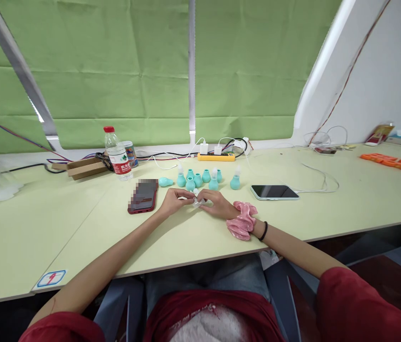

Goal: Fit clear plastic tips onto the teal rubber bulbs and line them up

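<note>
Both hands meet at a small clear plastic piece [198,203] low over the table. My left hand [174,201] pinches its left side with closed fingers. On the other side, my right hand [217,203] has its fingers bent around the same piece. Its exact kind is too small to make out. Just beyond the fingers stand several turquoise rubber bulbs [198,180], some with open necks. A bulb with a clear tip [235,181] stands to the right. One turquoise bulb [165,182] lies on its side at the left.
A dark red phone [144,195] lies left of the hands, and a white-edged phone [274,192] with a cable lies right. Behind are a water bottle [118,159], a can [129,153], a cardboard tray [88,167] and a yellow power strip [216,156]. Orange trays [387,160] lie far right.
</note>
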Demonstrator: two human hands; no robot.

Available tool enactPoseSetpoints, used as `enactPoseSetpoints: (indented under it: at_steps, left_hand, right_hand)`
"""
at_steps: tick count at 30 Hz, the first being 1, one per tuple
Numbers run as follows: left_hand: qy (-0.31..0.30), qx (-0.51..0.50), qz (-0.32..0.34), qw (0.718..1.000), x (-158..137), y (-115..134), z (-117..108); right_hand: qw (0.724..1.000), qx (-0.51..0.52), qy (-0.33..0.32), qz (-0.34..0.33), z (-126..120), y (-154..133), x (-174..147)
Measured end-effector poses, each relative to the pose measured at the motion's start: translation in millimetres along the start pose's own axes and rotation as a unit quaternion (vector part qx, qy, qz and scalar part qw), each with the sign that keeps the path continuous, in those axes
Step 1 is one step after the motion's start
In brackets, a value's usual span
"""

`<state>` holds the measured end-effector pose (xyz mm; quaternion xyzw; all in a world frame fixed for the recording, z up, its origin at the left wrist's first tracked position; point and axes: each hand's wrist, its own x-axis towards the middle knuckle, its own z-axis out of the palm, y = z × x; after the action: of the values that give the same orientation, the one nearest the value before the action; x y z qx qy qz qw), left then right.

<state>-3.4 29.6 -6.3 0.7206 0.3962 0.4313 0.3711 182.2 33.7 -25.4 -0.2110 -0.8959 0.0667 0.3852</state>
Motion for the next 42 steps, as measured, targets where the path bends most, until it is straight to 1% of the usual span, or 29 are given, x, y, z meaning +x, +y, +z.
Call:
enactPoseSetpoints:
  at_steps: [4,9,12,17,28,35,42]
  left_hand:
    - [-0.008,0.004,-0.015,1.0,-0.3,-0.4,-0.7]
    - [-0.013,0.015,-0.025,0.999,-1.4,0.8,-0.1]
    - [-0.021,0.026,-0.016,0.999,-1.7,2.3,-0.2]
    - [-0.014,0.056,0.004,0.998,0.3,1.1,-0.4]
    - [-0.078,0.04,0.014,0.996,2.0,1.1,-2.1]
    - [-0.039,0.049,0.012,0.998,3.3,-7.0,2.1]
    - [-0.026,0.048,-0.001,0.998,0.4,-1.2,2.6]
  right_hand:
    - [1.0,0.009,0.018,0.008,2.4,2.9,-0.7]
    - [0.999,0.011,0.038,-0.002,4.7,4.6,-0.8]
    - [0.999,0.01,0.042,-0.009,4.0,4.1,-0.7]
    - [0.999,-0.006,0.042,-0.006,3.4,3.6,-0.4]
    - [0.999,-0.019,0.043,-0.019,5.4,5.2,-1.0]
    - [0.998,-0.027,0.04,-0.03,3.7,1.4,0.6]
    - [0.999,-0.025,0.036,-0.022,4.0,1.6,0.3]
